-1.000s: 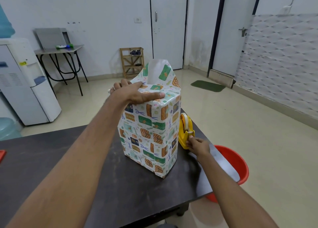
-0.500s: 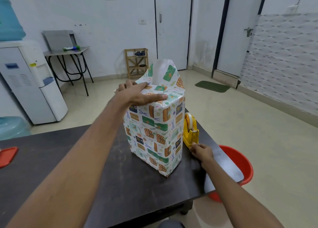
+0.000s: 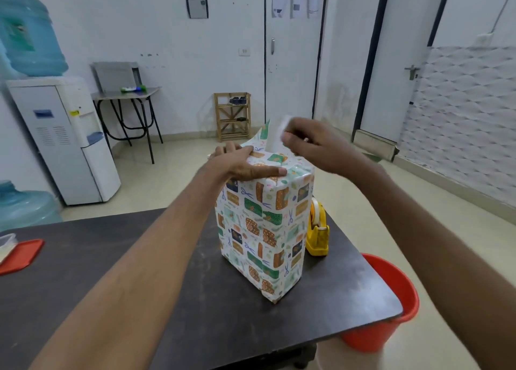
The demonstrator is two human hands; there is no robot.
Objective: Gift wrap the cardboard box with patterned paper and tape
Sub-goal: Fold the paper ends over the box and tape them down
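left hand (image 3: 245,166) flat on wrapped box (image 3: 265,224), right hand (image 3: 315,146) seemingly pinching tape

The box (image 3: 262,230) stands near the table's (image 3: 139,272) right edge. The tape holder (image 3: 317,230) sits just right of it.

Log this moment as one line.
box upright on table | left hand pressing top fold | right hand at raised flap | dispenser beside box

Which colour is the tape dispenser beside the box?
Yellow: the dispenser shows best in the head view.
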